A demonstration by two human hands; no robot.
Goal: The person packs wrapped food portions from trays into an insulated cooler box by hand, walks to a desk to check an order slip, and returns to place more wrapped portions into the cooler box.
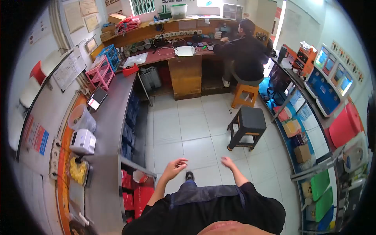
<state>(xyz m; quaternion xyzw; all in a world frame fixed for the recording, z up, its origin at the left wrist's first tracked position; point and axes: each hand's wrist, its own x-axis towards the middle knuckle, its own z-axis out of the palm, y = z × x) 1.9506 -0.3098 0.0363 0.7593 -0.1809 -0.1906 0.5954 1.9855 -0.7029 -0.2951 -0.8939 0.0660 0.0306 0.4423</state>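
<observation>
white tiled floor [192, 150] is enclosed by counters and shelves in a small, cluttered shop-like room. nearest, both hands are held out over the floor, apart from each other and gripping nothing: the left hand [174, 169] is loosely opened with its fingers turned inward, and the right hand [228, 161] is loosely opened too. a dark shoe [189, 176] is seen below and between them. to the left, red boxes [143, 199] are kept under a long grey counter [106, 156], on which a tub of yellow items [78, 169], a white device [83, 141] and a clear bucket [82, 118] are lined up. to the right, green trays [322, 187] are stored on low shelves. past the right hand, a black stool [248, 120] is stood upright on the floor, near but untouched. farther off, an orange stool [245, 94] is occupied by a person in dark clothes [243, 56], turned toward the far counter [156, 59]. on that counter, a white tray-like item [184, 51] is placed above a wooden cabinet [185, 77], and cables are strewn.
</observation>
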